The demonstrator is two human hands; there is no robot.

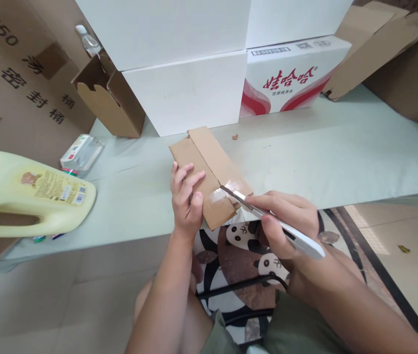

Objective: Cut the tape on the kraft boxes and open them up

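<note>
A small flat brown cardboard box [209, 167] lies at the near edge of a pale green table [341, 157], sealed with clear tape at its near end. My left hand [185, 196] presses on the box's left side, fingers bent over the cardboard. My right hand [286, 221] is closed around a white utility knife [286, 228]. Its metal blade [233, 192] touches the taped seam of the box.
White boxes [186, 93] and a red-and-white printed carton [290, 78] stand behind. A pale yellow jug [28, 194] lies at left, near a small plastic packet [80, 153] and an open brown carton [109, 103]. Folded cardboard [374, 49] leans at the far right.
</note>
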